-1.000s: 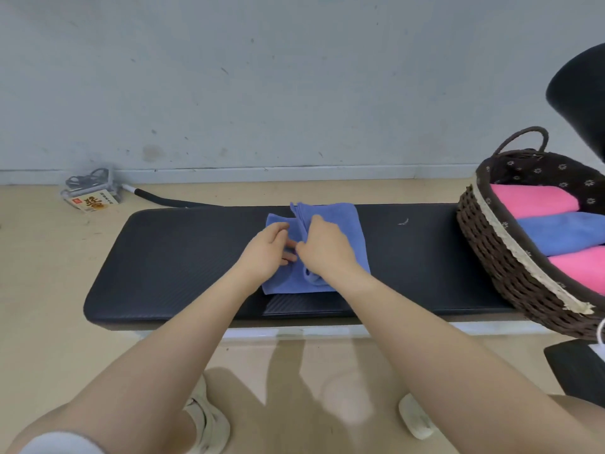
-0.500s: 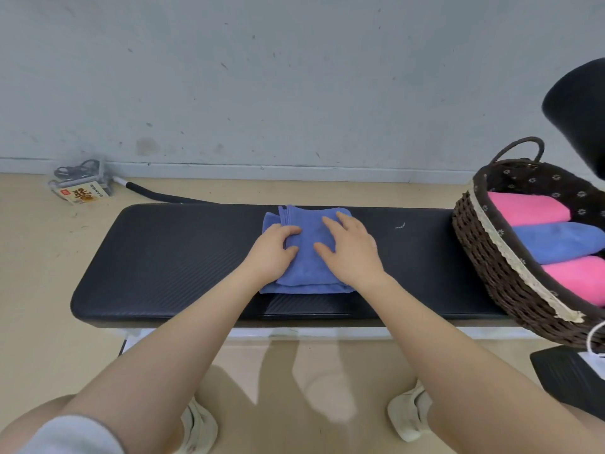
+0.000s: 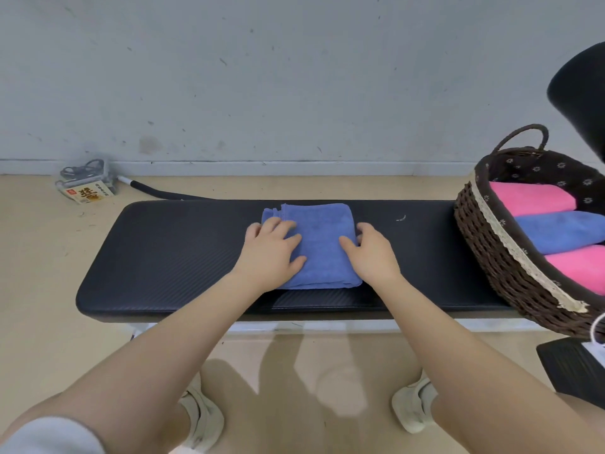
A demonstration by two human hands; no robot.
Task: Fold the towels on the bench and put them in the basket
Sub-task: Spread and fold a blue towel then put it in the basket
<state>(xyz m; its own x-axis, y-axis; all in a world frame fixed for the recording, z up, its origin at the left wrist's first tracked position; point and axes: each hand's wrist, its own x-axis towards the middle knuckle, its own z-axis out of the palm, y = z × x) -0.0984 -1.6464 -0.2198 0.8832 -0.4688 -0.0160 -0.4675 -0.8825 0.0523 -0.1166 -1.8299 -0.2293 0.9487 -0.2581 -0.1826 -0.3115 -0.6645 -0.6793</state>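
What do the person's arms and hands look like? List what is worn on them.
Both forearms are bare from elbow to wrist. The left hand and right hand wear no gloves, rings, watch or bands that show. A pale sleeve shows at the lower left corner, at the left upper arm.

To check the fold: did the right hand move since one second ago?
Yes. The right hand slid rightward, from the blue towel's middle to its right edge.

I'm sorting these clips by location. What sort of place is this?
Probably a plain indoor room, perhaps a home workout corner. A padded black bench stands on a beige floor before a bare, scuffed grey wall, with a wicker basket of folded towels at its end.
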